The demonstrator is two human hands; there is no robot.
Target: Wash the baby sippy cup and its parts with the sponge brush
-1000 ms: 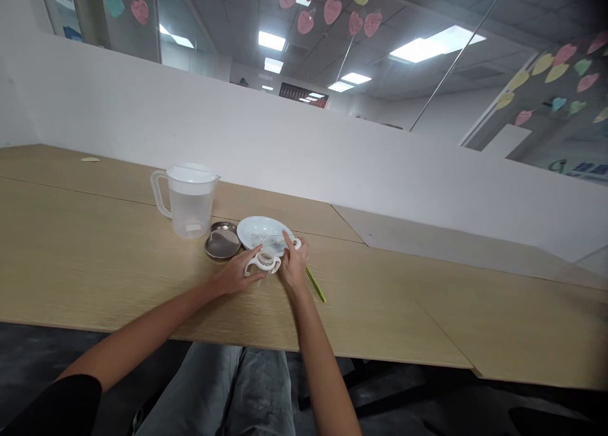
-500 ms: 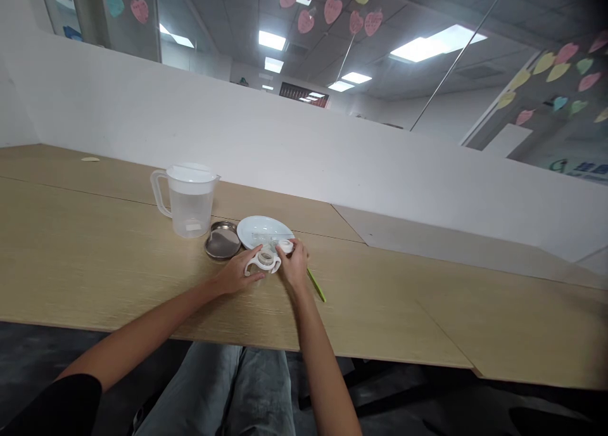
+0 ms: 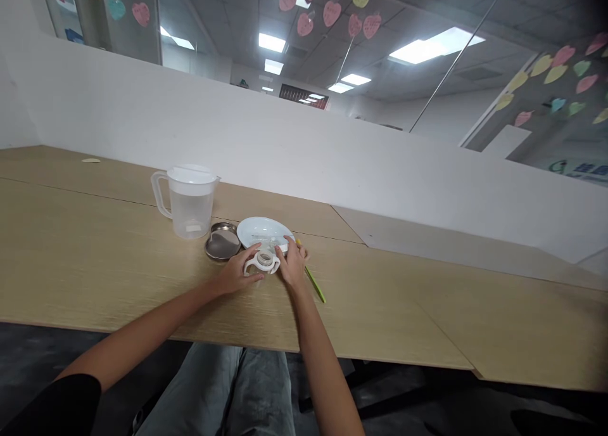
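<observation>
A clear baby bottle with a white two-handled collar [image 3: 265,259] stands near the table's middle, its round mouth facing up. My left hand [image 3: 240,271] is closed around its left side and handle. Just right of the bottle, my right hand [image 3: 293,263] grips a white cap [image 3: 284,248], partly hidden by the fingers. Behind both hands sits a white plate [image 3: 259,224] with small clear pieces on it. A thin green stick [image 3: 316,285], yellowish at its far end, lies beside and partly under my right hand.
A clear plastic pitcher [image 3: 190,205] with a white lid stands back left. A round metal dish [image 3: 222,242] lies between it and the plate. The white wall [image 3: 285,151] rises behind the table [image 3: 380,303]. A pale flat piece [image 3: 90,160] lies far left.
My right hand has turned slightly, and the white cap in it is tilted and more covered by the fingers. My left hand and the bottle have hardly moved.
</observation>
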